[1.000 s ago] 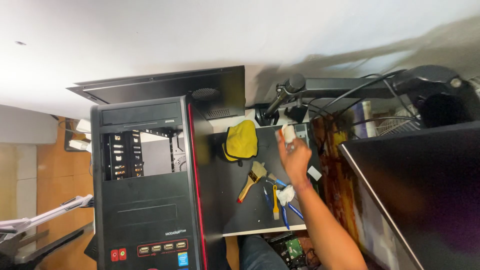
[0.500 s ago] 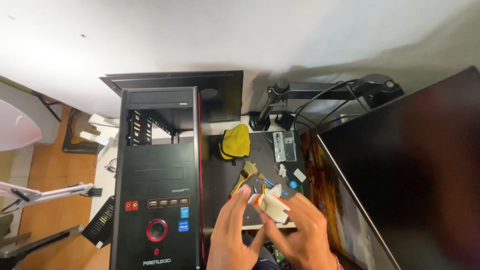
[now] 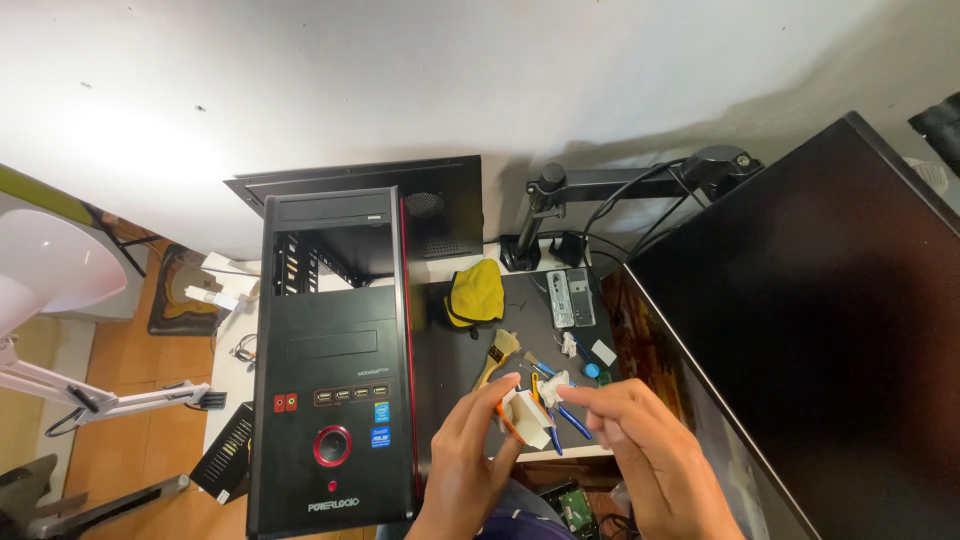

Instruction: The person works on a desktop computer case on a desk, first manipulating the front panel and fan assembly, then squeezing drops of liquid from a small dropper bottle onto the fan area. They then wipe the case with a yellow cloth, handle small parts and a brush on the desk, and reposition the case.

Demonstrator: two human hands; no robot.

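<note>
My left hand (image 3: 468, 462) holds a small white packet (image 3: 527, 417) with an orange edge between thumb and fingers, low in the view above the desk's near edge. My right hand (image 3: 652, 452) meets it from the right, its fingertips pinching a crumpled white bit (image 3: 555, 384) at the packet's top. Both hands hover just right of a black computer tower (image 3: 335, 370) with red trim standing on the desk. Under the hands lie a wooden-handled brush (image 3: 497, 355) and blue-handled pliers (image 3: 572, 420), partly hidden.
A yellow cloth (image 3: 475, 292) and a grey rectangular component (image 3: 570, 298) lie on the dark desk mat beyond the hands. A large dark monitor (image 3: 830, 340) fills the right side on an arm (image 3: 620, 185). A white lamp (image 3: 50, 270) stands at the left.
My right hand drew back from the far side of the desk with the white thing. My left hand came up, and both now hold the packet close in.
</note>
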